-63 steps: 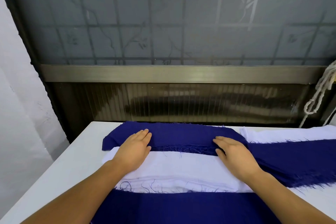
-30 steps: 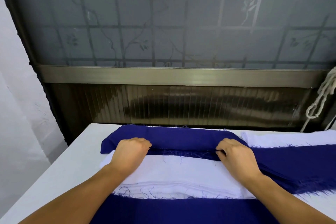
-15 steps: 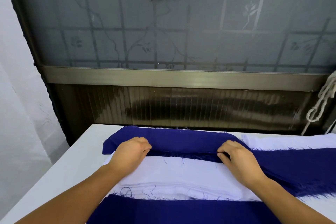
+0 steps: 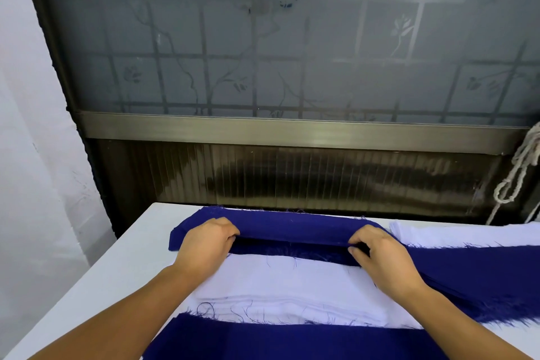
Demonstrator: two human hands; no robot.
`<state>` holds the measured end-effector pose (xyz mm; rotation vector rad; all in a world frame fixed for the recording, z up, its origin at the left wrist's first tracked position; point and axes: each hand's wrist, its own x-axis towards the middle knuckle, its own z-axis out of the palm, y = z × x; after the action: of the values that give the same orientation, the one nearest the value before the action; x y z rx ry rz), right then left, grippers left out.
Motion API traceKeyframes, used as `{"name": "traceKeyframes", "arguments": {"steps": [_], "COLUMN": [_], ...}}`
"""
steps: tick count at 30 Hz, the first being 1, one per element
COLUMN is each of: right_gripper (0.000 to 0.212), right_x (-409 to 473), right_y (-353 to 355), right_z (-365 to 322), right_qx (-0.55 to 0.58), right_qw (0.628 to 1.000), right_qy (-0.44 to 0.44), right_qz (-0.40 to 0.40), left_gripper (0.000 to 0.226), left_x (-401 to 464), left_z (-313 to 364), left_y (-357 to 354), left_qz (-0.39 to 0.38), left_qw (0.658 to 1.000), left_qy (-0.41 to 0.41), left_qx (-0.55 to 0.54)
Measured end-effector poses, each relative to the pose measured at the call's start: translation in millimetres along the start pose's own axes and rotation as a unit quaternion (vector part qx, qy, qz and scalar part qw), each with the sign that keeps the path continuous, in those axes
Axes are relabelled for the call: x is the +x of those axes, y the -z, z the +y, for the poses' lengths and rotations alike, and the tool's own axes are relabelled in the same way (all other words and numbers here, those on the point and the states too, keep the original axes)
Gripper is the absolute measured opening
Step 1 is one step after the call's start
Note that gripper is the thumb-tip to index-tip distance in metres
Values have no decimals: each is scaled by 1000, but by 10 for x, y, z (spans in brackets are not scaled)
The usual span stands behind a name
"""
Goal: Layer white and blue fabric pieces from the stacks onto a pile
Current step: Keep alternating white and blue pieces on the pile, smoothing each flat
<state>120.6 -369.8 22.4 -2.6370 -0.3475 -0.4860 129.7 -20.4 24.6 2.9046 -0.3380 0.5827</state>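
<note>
**Both hands lift the near edge of a blue fabric piece**

Head view: the left hand (image 4: 206,245) and the right hand (image 4: 380,254) each have fingers curled round the near edge of the top blue fabric piece (image 4: 292,228), which lies on the blue stack (image 4: 280,251) at the far side of the white table (image 4: 117,266). The pinched edge is raised a little, leaving a dark gap over the blue layers beneath. Just in front of the hands, under both wrists, sits the white fabric stack (image 4: 286,286), its near edge frayed with loose threads. Nearer still, at the bottom of the frame, lies another spread of blue fabric (image 4: 292,342). To the right, a long blue piece (image 4: 482,272) runs off toward the frame edge, and behind it lies more white fabric (image 4: 467,234). No container is visible; all the cloth rests directly on the table. Behind the table stands a frosted glass window (image 4: 292,52), with a knotted white rope (image 4: 520,172) hanging at the right.
</note>
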Motion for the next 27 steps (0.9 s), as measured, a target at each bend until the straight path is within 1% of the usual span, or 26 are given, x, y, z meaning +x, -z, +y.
{"name": "traceKeyframes", "arguments": {"steps": [4,6,8,9,10,12,14,16,18,19,20,21,22,24,26,27], "right_gripper": [16,14,14,15,17,19,19,12,11,11,12,15,17,20,19,15], "right_x": [-28,-93,-232,-328,-428,-617,-773,-880,-943,-971,-988,-997,-1002,-1033,-1105,-1153], "right_y": [159,299,471,563,665,877,1028,1068,1022,995,974,962,970,990,974,965], "right_z": [-120,-180,-211,-205,-195,-157,-102,-69,-43,-35,-31,-19,-15,-17,-36,-57], "right_qx": [-1,-8,16,35,53,96,164,193,168,151,142,136,134,133,106,81], "right_qw": [997,995,997,998,998,992,963,929,913,913,918,931,948,980,994,994], "right_qy": [18,31,19,13,13,10,-10,-38,-56,-64,-70,-75,-81,-72,-17,27], "right_qz": [73,90,68,44,15,-79,-212,-312,-368,-374,-363,-329,-276,-131,15,67], "left_gripper": [15,12,13,16,19,19,18,11,6,7,11,16,18,18,14,16], "left_x": [-40,-113,-248,-346,-453,-678,-869,-997,-1050,-1066,-1078,-1082,-1083,-1102,-1159,-1210], "left_z": [111,151,173,174,169,154,149,160,212,239,251,248,240,230,225,223], "left_y": [286,481,682,779,874,1057,1186,1224,1184,1152,1132,1114,1106,1099,1071,1040], "left_qz": [83,109,106,88,58,-47,-183,-293,-366,-374,-362,-333,-284,-136,28,77], "left_qw": [996,993,993,993,994,987,961,923,894,892,897,908,923,956,975,976], "left_qy": [23,23,21,18,14,-4,-16,-28,-39,-38,-29,-10,13,33,-14,-46], "left_qx": [-13,-28,-50,-69,-94,-152,-209,-249,-256,-252,-250,-254,-259,-259,-221,-200]}}
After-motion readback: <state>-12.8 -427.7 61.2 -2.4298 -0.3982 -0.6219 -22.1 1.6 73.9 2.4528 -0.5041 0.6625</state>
